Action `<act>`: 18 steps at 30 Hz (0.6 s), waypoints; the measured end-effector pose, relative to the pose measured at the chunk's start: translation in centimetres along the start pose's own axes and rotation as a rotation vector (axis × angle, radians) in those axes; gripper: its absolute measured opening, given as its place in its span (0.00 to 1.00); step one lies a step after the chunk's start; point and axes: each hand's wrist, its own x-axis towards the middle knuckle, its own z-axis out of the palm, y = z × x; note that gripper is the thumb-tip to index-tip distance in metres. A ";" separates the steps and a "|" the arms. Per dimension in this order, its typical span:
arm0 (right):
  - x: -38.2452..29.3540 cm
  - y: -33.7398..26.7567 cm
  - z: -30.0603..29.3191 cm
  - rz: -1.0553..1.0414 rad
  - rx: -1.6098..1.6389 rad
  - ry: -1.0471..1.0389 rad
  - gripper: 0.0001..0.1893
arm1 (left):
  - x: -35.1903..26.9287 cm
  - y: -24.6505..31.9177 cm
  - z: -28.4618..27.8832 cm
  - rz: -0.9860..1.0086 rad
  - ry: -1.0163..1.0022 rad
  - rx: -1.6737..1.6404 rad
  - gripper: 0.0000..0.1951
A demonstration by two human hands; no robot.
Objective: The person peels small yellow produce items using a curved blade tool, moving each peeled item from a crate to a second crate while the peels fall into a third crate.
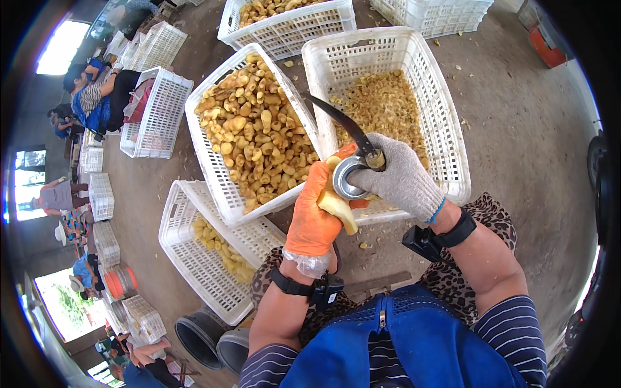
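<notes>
My left hand (315,208), in an orange rubber glove, is closed around a pale yellow, partly peeled ginger root (338,206). My right hand (400,172), in a grey knit glove, grips the short handle of a curved dark-bladed knife (345,121), its blade pointing up and left. A round metal ring or cup (345,178) sits at the right thumb, against the ginger. Ahead to the left, unpeeled ginger roots (262,136) fill a white plastic crate (191,104). Peel scraps (383,99) lie in the white crate (449,121) beneath the right hand.
A lower white crate (194,286) at left holds peeled ginger (223,247). Dark buckets (199,334) stand beside it. More crates (296,34) are beyond, one with ginger. Several people sit or stand among crates at far left; an orange bucket (120,282) is near them.
</notes>
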 end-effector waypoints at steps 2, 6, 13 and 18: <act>-0.2 -0.3 0.4 0.051 0.044 -0.048 0.21 | 0.0 -0.5 0.7 0.051 0.103 0.098 0.25; -0.3 -0.1 0.9 -0.021 0.056 -0.056 0.22 | 0.0 -0.9 -0.6 0.126 0.086 0.158 0.20; 0.5 -0.2 -0.4 0.021 -0.047 0.027 0.22 | -0.2 0.0 0.2 0.184 0.087 0.529 0.19; 0.1 0.2 0.9 -0.058 -0.038 -0.040 0.20 | 0.5 -0.8 -1.9 0.387 -0.010 0.629 0.23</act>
